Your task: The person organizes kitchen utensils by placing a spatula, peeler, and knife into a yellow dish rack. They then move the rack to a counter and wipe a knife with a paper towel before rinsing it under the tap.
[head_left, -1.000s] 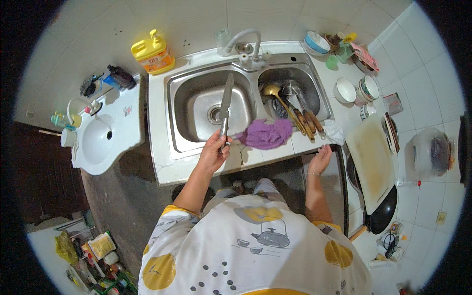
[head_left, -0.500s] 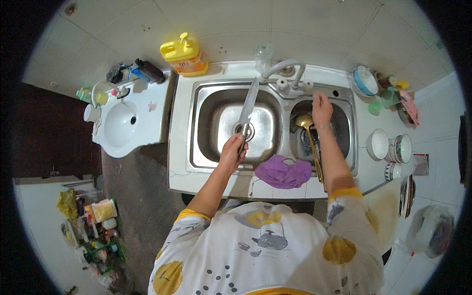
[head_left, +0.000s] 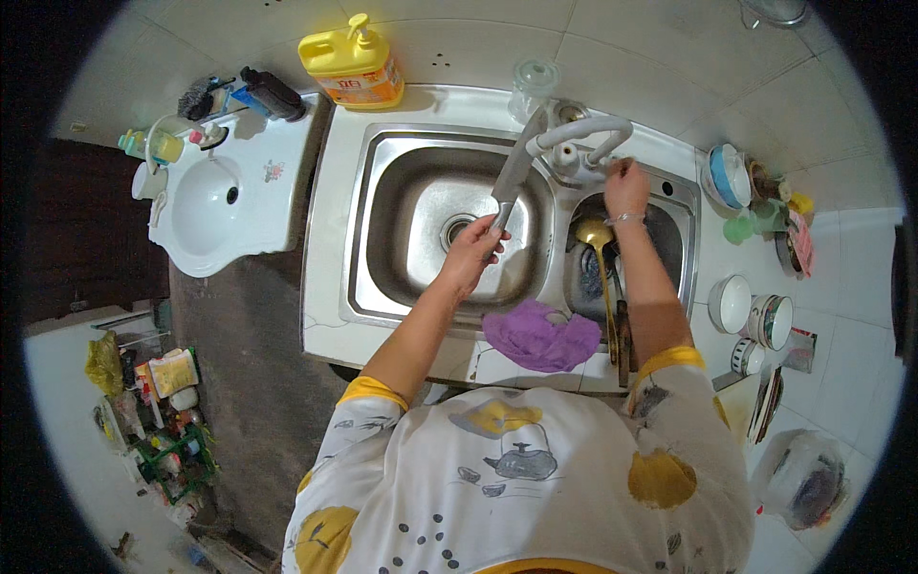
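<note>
Looking down from your head: your left hand point(head_left: 475, 251) is wrapped tight around the handle of a big knife point(head_left: 513, 175). The blade points up and away from that hand, over the left sink point(head_left: 382, 277), toward the tap point(head_left: 585, 137). Your right hand point(head_left: 626, 182) is curled on the tap's handle. A gold ladle point(head_left: 598, 244) lies just below that hand. A purple cloth point(head_left: 541, 336) sits nearer you, between your arms.

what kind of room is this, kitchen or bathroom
Most likely a home kitchen. A steel double sink with a swivel tap is set in a tiled counter, bowls stand to its right, and the left hand holds a knife over the basin.
</note>
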The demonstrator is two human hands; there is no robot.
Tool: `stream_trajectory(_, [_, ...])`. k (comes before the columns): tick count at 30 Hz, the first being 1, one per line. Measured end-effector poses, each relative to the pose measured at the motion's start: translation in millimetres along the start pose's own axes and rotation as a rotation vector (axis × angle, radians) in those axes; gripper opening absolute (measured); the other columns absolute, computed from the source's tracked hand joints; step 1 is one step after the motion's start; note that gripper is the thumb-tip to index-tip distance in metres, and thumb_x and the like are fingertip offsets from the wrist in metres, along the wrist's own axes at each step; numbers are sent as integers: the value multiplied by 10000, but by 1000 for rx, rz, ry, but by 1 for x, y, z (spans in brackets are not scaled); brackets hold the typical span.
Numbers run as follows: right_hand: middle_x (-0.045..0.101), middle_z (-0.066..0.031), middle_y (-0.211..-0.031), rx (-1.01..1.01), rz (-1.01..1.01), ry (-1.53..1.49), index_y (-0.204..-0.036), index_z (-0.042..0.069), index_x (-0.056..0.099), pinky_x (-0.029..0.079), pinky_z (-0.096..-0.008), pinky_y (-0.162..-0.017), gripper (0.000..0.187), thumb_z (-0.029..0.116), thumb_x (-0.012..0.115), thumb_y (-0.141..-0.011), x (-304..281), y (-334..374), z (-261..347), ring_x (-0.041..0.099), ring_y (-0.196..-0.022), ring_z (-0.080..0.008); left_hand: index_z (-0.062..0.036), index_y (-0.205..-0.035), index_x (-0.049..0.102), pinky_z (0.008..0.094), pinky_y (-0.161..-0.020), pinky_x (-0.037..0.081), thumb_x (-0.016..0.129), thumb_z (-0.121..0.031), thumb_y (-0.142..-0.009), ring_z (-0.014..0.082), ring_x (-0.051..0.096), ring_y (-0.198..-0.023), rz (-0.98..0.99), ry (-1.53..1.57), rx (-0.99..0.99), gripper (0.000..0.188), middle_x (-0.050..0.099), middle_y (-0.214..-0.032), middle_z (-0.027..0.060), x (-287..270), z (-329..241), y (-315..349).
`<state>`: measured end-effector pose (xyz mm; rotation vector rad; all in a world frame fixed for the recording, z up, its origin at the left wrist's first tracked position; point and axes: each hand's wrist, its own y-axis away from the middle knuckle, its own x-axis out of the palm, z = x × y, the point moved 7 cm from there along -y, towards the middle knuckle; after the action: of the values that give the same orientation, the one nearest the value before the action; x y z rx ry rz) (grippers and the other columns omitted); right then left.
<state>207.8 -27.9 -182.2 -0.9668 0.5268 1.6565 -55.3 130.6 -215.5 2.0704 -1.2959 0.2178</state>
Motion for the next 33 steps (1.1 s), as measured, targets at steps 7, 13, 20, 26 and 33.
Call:
stream_trajectory(7, [602, -224, -1017, -77, 277, 74, -1101, 54, 555, 458, -457, -827, 400, 370, 520, -858, 32, 5, 81, 578, -942, -392, -91, -1281, 447, 230, -650, 439, 539, -157, -901, 99, 526, -759, 110, 93, -58, 396, 602, -1019, 52, -7, 1, -23])
stream_trajectory(13, [615, -214, -999, -112, 459, 284, -1103, 43, 545, 457, -454, -848, 423, 335, 588, -799, 51, -14, 89, 580, -960, -379, -94, -1274, 448, 244, -670, 443, 533, -144, -900, 113, 538, -779, 140, 199, -103, 387, 596, -1073, 67, -9, 7, -29])
stream_trajectory(20, [616, -202, -1011, -123, 454, 269, -1101, 43, 542, 455, -445, -850, 406, 314, 597, -804, 49, -13, 85, 576, -972, -369, -164, -1255, 471, 280, -747, 455, 562, -162, -882, 125, 557, -917, 198, 218, -6, 384, 593, -1107, 8, 15, -22, -64])
stream_trajectory(26, [614, -187, -1029, -156, 429, 252, -1108, 50, 536, 449, -444, -847, 379, 273, 601, -810, 47, -10, 88, 572, -971, -369, -139, -1203, 478, 308, -718, 484, 559, -66, -818, 143, 575, -882, 258, 297, 48, 400, 594, -1092, 29, 29, -46, -83])
stream_trajectory(33, [604, -202, -1033, -196, 395, 167, -1120, 53, 532, 444, -456, -829, 369, 257, 587, -817, 51, -9, 86, 565, -972, -373, -61, -1093, 483, 247, -528, 433, 523, -87, -842, 132, 532, -601, 302, 186, 84, 255, 569, -800, 63, 49, -56, -77])
